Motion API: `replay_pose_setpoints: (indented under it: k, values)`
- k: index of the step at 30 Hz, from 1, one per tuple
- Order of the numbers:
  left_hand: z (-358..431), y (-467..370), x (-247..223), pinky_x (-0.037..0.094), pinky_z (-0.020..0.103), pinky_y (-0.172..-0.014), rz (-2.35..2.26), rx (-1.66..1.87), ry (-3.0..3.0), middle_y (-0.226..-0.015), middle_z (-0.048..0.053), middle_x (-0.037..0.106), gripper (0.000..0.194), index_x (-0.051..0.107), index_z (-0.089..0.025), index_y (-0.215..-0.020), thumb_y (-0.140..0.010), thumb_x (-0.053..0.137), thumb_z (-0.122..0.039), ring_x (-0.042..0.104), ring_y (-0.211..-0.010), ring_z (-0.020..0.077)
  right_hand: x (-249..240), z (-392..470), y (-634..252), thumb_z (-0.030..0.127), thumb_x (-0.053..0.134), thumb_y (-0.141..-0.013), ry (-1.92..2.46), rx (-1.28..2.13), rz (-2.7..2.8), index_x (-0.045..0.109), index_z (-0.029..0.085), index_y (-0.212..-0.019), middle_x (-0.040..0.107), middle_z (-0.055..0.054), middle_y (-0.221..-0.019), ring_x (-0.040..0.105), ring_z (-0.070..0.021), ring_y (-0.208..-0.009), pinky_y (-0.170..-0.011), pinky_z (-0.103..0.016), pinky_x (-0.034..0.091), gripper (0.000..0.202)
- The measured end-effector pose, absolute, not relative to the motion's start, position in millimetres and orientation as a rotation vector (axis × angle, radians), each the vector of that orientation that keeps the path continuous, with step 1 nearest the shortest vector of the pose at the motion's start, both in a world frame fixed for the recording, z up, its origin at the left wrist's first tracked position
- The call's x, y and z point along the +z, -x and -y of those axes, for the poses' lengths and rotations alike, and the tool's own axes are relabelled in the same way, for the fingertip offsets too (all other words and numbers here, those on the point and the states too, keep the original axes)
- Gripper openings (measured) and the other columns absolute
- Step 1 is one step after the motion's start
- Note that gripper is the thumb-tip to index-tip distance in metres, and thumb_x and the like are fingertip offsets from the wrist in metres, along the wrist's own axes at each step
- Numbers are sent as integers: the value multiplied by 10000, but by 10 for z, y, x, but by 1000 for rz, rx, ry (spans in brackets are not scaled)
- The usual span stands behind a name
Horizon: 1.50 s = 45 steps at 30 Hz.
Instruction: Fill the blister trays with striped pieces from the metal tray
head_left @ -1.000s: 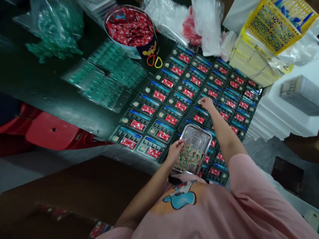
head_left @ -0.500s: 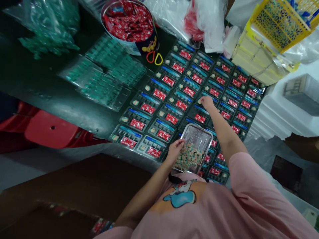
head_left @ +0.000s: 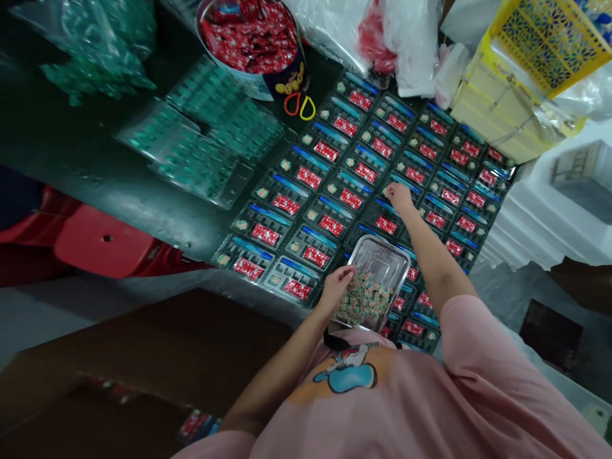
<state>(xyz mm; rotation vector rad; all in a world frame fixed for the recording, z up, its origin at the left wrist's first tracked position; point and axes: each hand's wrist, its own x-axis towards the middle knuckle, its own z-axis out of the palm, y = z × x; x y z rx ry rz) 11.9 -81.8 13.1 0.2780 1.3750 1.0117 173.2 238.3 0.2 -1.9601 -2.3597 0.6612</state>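
Observation:
My left hand (head_left: 336, 285) is closed at the left rim of a metal tray (head_left: 382, 255); what its fingers pinch is too small to name. Many small beige and green pieces (head_left: 366, 299) lie heaped in the near part of this tray. Farther forward, my right hand (head_left: 398, 196) pinches a small pale piece (head_left: 386, 191) over one of the dark compartment trays. Rows of these trays hold blue pens and red patterned packets (head_left: 329, 224); many also carry a small pale piece in a left compartment.
A round tin (head_left: 282, 86) of red packets stands at the back, beside scissors (head_left: 300, 106). Green tray stacks (head_left: 201, 153) lie left of the rows. A yellow basket (head_left: 549, 48) and white foam boxes (head_left: 516, 217) are at right, a red stool (head_left: 102, 239) at left.
The view has shifted slightly. Both hands stay in nearly the same places, the right hand still at the same compartment tray and the left at the metal tray.

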Motion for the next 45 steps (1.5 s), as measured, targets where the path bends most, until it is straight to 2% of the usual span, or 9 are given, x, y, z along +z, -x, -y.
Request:
replay_pose_setpoints:
  k: [6, 10, 14, 18, 23, 28, 33, 39, 45]
  values:
    - [826, -110, 197, 494, 285, -735, -1391, 989, -306, -899, 58, 747, 377, 748, -167, -1002, -690, 752, -380, 650, -786, 167, -65, -2368, -1705, 99, 554, -806, 1919, 599, 2293, 685, 143, -838, 668, -77, -886, 608, -188, -809, -842, -318, 493, 142]
    - [847, -84, 192, 503, 310, -793, -1411, 996, -350, -903, 60, 748, 338, 747, -165, -989, -709, 739, -354, 658, -806, 175, 34, -2255, -1780, 154, 578, -812, 1759, 626, 2219, 687, 158, -867, 661, -65, -885, 582, -176, -801, -839, -317, 493, 122]
    - [905, -54, 149, 502, 347, -865, -1425, 996, -385, -919, 65, 747, 310, 747, -164, -967, -708, 735, -333, 666, -830, 187, 235, -1758, -1968, 199, 597, -813, 1614, 883, 2203, 692, 163, -903, 665, -37, -833, 588, -162, -756, -781, -297, 487, 136]
    - [992, -15, 139, 497, 365, -901, -1460, 966, -443, -935, 67, 746, 297, 747, -167, -972, -709, 724, -303, 666, -855, 196, 426, -865, -2207, 179, 639, -791, 1607, 1221, 2374, 710, 163, -917, 689, -21, -803, 605, -148, -718, -725, -258, 467, 145]
    - [1075, -10, 188, 495, 366, -917, -1475, 936, -529, -951, 71, 746, 286, 745, -157, -972, -720, 709, -289, 667, -876, 198, 514, 105, -2396, 150, 664, -817, 1879, 1195, 2712, 714, 169, -996, 719, -80, -985, 650, -179, -888, -796, -258, 465, 187]
    - [1124, -81, 169, 514, 360, -897, -1465, 896, -592, -930, 64, 751, 266, 750, -156, -959, -717, 704, -258, 672, -863, 195, 433, 480, -2341, 257, 675, -862, 2048, 1035, 2702, 674, 184, -1119, 685, -127, -1130, 641, -219, -1025, -857, -281, 466, 267]
    - [1124, -143, 130, 507, 371, -912, -1476, 854, -698, -896, 70, 754, 204, 763, -161, -872, -689, 726, -243, 677, -853, 209, 356, 560, -2222, 232, 676, -857, 2061, 955, 2632, 665, 167, -1063, 685, -140, -1088, 635, -242, -1017, -844, -295, 461, 216]
    - [1112, -205, 135, 507, 369, -903, -1496, 815, -755, -898, 71, 751, 220, 764, -163, -864, -663, 757, -253, 678, -860, 222, 322, 617, -2233, 166, 611, -868, 1988, 1013, 2524, 660, 179, -1035, 699, -117, -1048, 640, -206, -952, -784, -256, 437, 175]
    - [1087, -331, 149, 512, 389, -905, -1439, 764, -787, -914, 74, 751, 244, 766, -157, -924, -700, 702, -231, 679, -827, 210, 215, 685, -2376, 173, 652, -785, 1828, 1253, 2040, 663, 170, -870, 688, -24, -824, 599, -138, -763, -720, -227, 422, 85]
